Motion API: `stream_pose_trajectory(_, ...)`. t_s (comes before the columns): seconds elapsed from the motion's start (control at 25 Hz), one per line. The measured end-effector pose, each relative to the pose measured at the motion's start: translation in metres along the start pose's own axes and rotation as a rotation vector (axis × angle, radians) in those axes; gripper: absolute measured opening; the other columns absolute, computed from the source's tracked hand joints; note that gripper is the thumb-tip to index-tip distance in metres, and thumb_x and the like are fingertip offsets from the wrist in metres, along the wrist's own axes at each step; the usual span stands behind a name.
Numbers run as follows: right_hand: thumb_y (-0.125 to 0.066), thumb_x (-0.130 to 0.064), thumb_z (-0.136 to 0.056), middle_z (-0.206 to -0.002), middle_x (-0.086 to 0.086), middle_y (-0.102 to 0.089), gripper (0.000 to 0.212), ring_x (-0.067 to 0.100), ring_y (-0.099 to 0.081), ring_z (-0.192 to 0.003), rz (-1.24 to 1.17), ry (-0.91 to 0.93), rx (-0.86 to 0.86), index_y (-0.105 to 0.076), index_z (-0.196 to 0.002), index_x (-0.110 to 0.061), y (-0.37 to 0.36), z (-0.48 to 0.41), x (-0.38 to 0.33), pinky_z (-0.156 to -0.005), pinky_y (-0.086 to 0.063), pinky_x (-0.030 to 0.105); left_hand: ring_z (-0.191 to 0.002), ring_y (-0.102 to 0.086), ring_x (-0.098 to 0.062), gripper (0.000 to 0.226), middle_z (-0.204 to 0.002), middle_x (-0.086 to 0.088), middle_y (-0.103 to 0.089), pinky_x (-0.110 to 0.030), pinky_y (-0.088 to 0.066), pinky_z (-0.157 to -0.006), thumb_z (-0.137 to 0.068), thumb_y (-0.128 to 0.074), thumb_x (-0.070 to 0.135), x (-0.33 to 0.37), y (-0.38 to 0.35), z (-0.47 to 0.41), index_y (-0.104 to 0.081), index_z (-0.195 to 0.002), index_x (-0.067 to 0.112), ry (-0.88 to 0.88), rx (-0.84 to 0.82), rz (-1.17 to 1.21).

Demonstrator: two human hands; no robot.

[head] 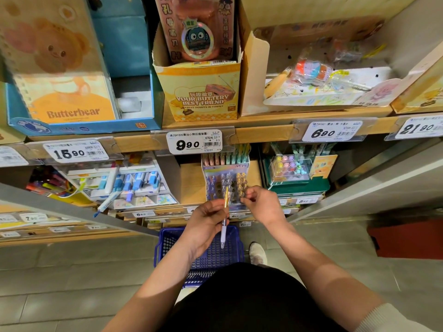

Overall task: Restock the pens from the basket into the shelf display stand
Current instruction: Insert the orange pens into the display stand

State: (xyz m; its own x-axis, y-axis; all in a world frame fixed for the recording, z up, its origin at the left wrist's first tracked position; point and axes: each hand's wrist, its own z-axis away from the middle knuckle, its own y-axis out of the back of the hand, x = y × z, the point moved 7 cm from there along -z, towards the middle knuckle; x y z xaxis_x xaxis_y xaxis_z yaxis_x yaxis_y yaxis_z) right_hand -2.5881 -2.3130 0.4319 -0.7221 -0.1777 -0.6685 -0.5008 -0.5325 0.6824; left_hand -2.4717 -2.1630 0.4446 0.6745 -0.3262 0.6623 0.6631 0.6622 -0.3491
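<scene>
A clear pen display stand sits on the lower shelf, holding several pens with clear and gold tops. My left hand grips one pen with a yellow top and white grip, tip pointing down, just in front of the stand. My right hand has its fingers curled at the stand's front right, pinching the gold pen tops there. The blue plastic basket stands on the floor below my hands, mostly hidden by my arm and body.
Correction tapes and markers fill the shelf to the left, and a green stand of highlighters is to the right. Price tags line the shelf edges. Boxes stand on the upper shelf. My shoe is beside the basket.
</scene>
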Motion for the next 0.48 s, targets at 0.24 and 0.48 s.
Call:
stream_pose_trajectory(0.24,-0.073,-0.021,-0.091,-0.106,0.01,-0.074,0.024,0.021,-0.075,-0.091,-0.68,-0.112,-0.366,-0.07,-0.112,-0.01,0.001,0.025,-0.014,-0.085,-0.06,0.03,-0.079,-0.059,-0.021,0.018,-0.096,-0.012,-0.067,-0.029,-0.052,-0.075,-0.09,-0.067,-0.006,-0.003,-0.022,0.0,-0.068,-0.106,0.002,-0.03,-0.028,-0.142)
stream_pose_trajectory(0.48,-0.076,-0.011,-0.087,-0.083,0.003,-0.077,0.014,0.014,-0.075,-0.08,-0.676,-0.117,-0.073,-0.07,-0.1,-0.01,0.038,0.018,0.001,-0.08,-0.06,0.026,-0.098,-0.067,-0.02,0.019,-0.104,-0.005,-0.073,-0.034,-0.052,-0.091,-0.098,-0.06,0.003,-0.004,-0.018,-0.008,-0.063,-0.116,0.011,-0.04,0.04,-0.198)
